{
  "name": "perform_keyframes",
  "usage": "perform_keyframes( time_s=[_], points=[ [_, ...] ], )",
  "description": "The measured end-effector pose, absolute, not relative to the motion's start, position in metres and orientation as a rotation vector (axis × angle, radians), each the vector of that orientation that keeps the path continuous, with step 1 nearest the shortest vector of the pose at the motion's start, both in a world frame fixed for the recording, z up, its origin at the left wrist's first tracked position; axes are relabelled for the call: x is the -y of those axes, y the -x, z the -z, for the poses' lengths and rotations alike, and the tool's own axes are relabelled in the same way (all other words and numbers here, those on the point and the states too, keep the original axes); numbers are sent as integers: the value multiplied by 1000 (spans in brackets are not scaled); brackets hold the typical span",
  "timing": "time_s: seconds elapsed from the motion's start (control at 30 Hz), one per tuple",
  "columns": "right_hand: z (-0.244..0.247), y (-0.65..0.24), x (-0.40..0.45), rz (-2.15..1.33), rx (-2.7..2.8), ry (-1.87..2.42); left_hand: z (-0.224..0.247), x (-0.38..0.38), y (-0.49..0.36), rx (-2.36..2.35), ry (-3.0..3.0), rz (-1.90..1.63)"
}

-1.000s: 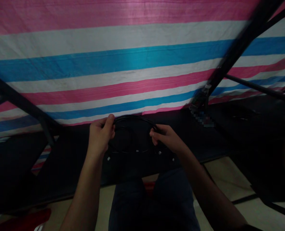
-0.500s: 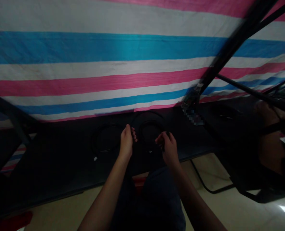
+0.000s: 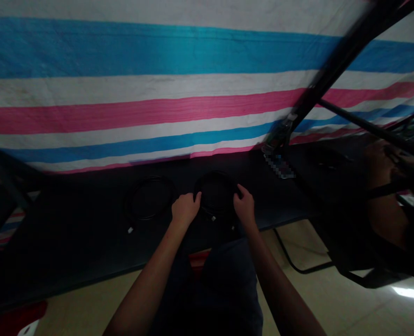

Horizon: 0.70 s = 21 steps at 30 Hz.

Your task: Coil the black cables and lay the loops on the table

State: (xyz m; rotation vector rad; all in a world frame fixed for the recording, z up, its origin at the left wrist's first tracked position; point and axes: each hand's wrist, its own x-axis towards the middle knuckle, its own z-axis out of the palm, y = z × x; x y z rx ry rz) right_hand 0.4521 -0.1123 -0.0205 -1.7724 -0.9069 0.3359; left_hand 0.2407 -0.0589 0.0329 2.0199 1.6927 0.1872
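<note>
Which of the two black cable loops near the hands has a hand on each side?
The loop on the right: the left hand is at its left edge, the right hand at its right. The other loop lies left of both hands.

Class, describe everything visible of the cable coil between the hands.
The cable coil is black, rubber or plastic by its look, wound into a rounded loop. Two pale tips show at its near side. It appears to lie on the dark table, the left hand at its left edge, the right hand at its right; their grip is unclear.
</note>
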Motion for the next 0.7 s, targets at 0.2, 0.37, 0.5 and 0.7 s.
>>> perform_keyframes(
  time_s=[0.2,0.37,0.5,0.7],
  points=[
    [27,-468,118,-293,891,1729,-39,53,-241,-1731,-2054,-173],
    [33,-481,119,-404,806,1687,-38,51,-249,-1668,-2045,-175],
    [33,-480,120,-473,750,1617,-31,54,-248,-1567,-1991,-259],
    [33,-472,124,-454,700,1573,-32,65,-250,-1499,-1957,-439]
  ],
)
